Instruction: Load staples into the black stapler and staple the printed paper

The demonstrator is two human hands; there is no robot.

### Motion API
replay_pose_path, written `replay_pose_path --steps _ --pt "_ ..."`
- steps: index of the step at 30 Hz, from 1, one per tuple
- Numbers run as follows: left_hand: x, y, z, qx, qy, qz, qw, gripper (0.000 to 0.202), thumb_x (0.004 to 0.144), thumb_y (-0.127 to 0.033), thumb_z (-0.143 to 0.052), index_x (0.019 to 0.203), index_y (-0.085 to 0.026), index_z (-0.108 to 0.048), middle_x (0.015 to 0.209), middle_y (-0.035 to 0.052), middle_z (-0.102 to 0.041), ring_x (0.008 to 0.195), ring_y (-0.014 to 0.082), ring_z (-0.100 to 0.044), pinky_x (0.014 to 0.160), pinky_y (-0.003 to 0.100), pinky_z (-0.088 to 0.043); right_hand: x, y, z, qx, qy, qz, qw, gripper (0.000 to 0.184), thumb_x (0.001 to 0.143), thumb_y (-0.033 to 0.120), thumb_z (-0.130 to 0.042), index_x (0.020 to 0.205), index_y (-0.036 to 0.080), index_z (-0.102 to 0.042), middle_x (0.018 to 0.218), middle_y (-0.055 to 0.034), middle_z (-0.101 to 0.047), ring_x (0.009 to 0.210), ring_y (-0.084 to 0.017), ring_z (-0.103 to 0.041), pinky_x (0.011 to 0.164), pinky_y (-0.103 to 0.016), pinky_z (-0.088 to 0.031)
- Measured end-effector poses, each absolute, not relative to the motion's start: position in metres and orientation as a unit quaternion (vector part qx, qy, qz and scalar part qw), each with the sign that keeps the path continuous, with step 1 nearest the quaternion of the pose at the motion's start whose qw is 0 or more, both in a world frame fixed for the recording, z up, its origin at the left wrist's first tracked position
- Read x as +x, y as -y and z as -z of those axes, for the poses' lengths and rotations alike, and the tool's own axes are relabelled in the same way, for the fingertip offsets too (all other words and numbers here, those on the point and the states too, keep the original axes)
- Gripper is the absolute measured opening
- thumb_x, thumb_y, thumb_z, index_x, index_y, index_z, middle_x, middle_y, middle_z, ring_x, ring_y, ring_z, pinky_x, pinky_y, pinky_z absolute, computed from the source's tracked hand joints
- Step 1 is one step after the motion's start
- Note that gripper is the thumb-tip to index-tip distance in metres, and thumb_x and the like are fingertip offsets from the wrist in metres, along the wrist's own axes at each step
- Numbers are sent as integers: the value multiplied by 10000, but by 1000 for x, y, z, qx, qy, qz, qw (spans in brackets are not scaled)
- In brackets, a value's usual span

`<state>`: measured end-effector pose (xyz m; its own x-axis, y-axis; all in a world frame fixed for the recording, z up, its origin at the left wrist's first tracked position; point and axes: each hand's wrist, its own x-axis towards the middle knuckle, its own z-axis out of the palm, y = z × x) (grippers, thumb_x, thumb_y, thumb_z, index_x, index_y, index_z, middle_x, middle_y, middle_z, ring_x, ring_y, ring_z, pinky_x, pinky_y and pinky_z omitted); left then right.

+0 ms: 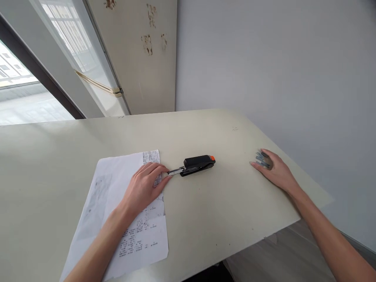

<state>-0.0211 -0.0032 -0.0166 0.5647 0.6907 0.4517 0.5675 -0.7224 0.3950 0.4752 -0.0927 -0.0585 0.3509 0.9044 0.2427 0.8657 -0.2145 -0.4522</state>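
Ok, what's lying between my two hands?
The stapler, its metal end by the left hand; from it to the right hand the table is bare. Head view.

The stapler (198,164) has a black plastic body with a soft sheen and an orange plastic end, and the rail (175,171) sticking out of it is bright bare metal. The sheets of paper (129,219) are thin, white and matt with grey print, while the surface (211,219) looks smooth, matt and pale beige. The strips of staples (261,159) look like dull grey metal.
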Motion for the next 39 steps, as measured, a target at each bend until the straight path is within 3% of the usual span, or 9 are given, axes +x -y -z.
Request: replay_pose_path --steps 5,10,14,23,33,39 --pt "-17 6 15 878 -364 -286 122 250 1064 -457 -576 1145 -242 -675 1098 63 -745 1016 258 -700 911 434 -572 459 74 65 -740 607 -13 288 592 991 672 -494 1337 222 -664 1422 -192 -639 1360 -392 -564 1157 -600 -436" --pt "-35 11 11 902 -356 -212 121 591 1041 -574 -579 1538 -279 -455 1512 106 -594 1417 340 -537 1141 548 -481 429 42 63 -709 643 -46 286 534 1052 577 -417 1370 224 -661 1502 -187 -596 1375 -369 -575 1127 -567 -474" --pt "-74 8 20 894 -398 -183 97 731 1027 -644 -552 1632 -292 -345 1652 103 -470 1545 377 -393 1195 602 -422 394 0 60 -663 684 -73 294 496 1064 538 -416 1370 248 -676 1522 -145 -604 1401 -343 -569 1169 -560 -452" --pt "-95 10 47 872 -446 -190 72 667 1039 -624 -543 1592 -273 -416 1686 88 -423 1576 370 -334 1217 612 -392 297 -123 66 -491 806 -145 297 421 1079 478 -447 1314 272 -729 1500 -68 -646 1405 -266 -587 1238 -479 -410" --pt "-79 26 26 878 -411 -213 116 514 1059 -490 -586 1502 -248 -494 1650 93 -475 1559 340 -377 1215 561 -435 154 -180 50 -324 877 -236 264 405 1089 453 -456 1361 291 -708 1532 -1 -631 1473 -229 -530 1283 -478 -366" --pt "-79 25 27 877 -412 -215 121 514 1061 -497 -581 1502 -247 -499 1646 87 -483 1561 335 -373 1219 567 -431 115 -190 36 -270 840 -392 262 514 1074 549 -492 1455 244 -651 1571 -46 -599 1509 -252 -491 1300 -481 -335"
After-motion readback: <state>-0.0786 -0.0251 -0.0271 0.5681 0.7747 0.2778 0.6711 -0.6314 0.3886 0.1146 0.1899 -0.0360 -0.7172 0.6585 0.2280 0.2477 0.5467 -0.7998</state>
